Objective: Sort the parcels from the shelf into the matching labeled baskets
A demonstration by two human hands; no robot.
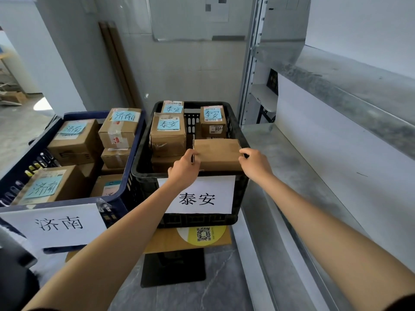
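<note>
A plain brown cardboard parcel (217,153) sits at the near right inside the black basket (240,135), whose front sheet reads 泰安. My left hand (184,169) grips the parcel's left edge and my right hand (254,163) holds its right edge. Three other parcels with blue 泰安 notes (168,125) lie further back in that basket. To the left stands a dark blue basket (134,151) labeled 济南, holding several parcels with blue 济南 notes (75,129).
A grey metal shelf (298,176) runs along the right, its lower board bare in view. The black basket rests on a cardboard sheet (161,241) over a dark stand. Long brown boards (119,63) lean in the wall corner behind.
</note>
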